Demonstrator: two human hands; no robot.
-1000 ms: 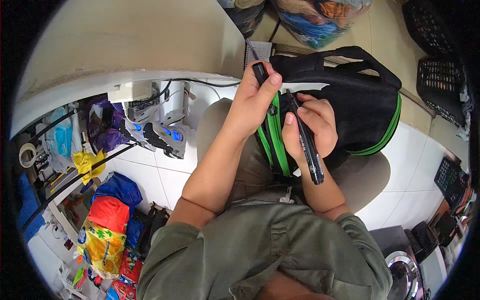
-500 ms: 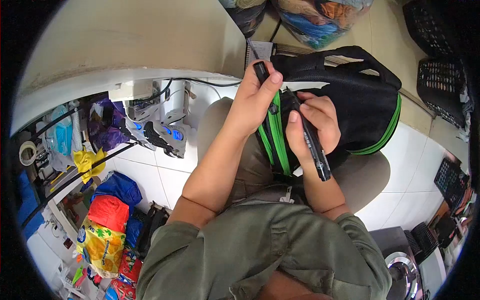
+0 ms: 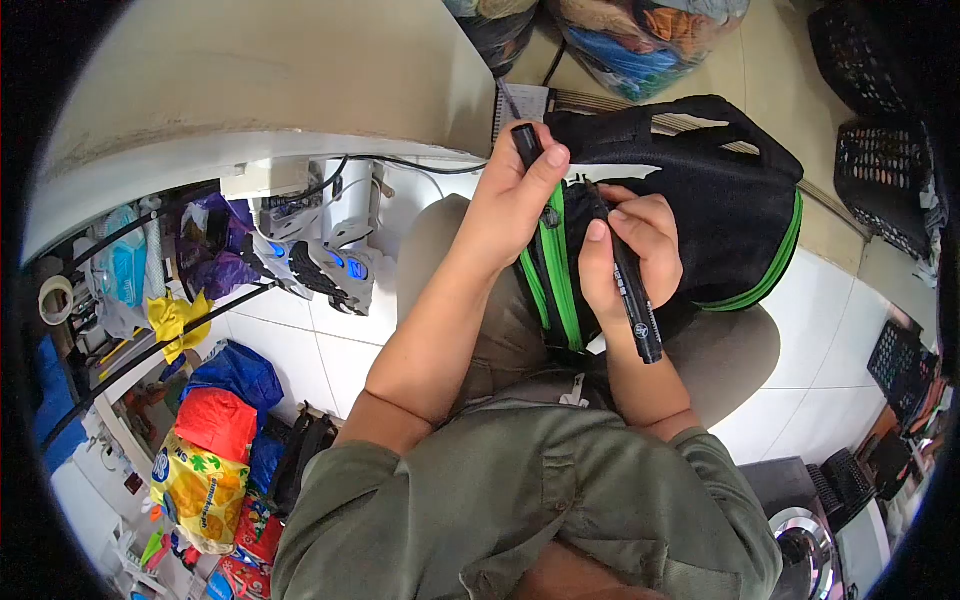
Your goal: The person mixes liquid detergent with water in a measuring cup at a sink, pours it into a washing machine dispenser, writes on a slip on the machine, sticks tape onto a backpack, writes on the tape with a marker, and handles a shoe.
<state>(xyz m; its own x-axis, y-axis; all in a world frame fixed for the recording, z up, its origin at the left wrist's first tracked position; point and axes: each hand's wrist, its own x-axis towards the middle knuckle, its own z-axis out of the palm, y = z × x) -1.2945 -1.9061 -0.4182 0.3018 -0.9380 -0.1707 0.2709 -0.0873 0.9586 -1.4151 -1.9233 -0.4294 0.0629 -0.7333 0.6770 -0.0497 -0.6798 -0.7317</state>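
Observation:
My left hand (image 3: 510, 200) is closed around a short black cap (image 3: 526, 146), its thumb resting along the side. In my right hand (image 3: 640, 250) is a black marker (image 3: 636, 305), pinched between thumb and fingers, its narrow end pointing up and away and its thick end toward my body. Cap and marker are apart. Both hands are above a black backpack (image 3: 720, 200) with green zippers, which lies across my lap.
A spiral notebook (image 3: 527, 101) lies beyond my left hand. Stuffed clear bags (image 3: 640, 40) are at the top, black baskets (image 3: 880, 165) at the right. Grey shoes (image 3: 330, 270), a power cord and colourful bags (image 3: 215, 425) are on the left.
My right hand has shifted slightly to the right with the marker, whose tilt has changed a little. My left hand has barely moved.

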